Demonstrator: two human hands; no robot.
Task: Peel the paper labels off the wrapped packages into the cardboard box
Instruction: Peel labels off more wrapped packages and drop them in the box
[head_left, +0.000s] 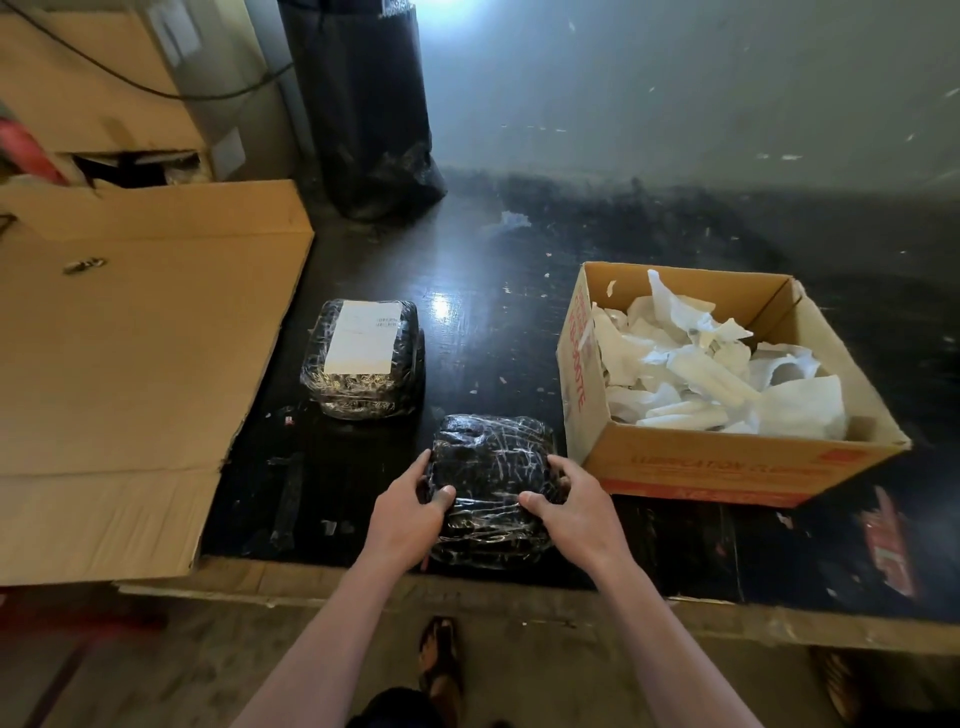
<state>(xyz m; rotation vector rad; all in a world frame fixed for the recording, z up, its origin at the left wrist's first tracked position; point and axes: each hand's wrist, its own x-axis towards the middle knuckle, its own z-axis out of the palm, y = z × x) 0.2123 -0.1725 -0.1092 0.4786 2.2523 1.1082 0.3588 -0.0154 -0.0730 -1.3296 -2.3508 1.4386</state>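
Note:
A black package (491, 470) wrapped in clear film lies near the front edge of the dark table, with no label showing on its top. My left hand (410, 512) grips its left side and my right hand (574, 506) grips its right side, thumbs on the near face. A second wrapped package (363, 387) lies further back to the left, with a white paper label (362, 338) stuck on top. To the right stands an open cardboard box (722, 470) holding several torn white label scraps (722, 374).
A large flattened cardboard sheet (130, 364) covers the left of the table (478, 291). A black bag (374, 114) leans at the back. Stacked cartons (104, 88) stand at the far left. Small paper bits dot the table. My sandalled foot (441, 665) is below the table's edge.

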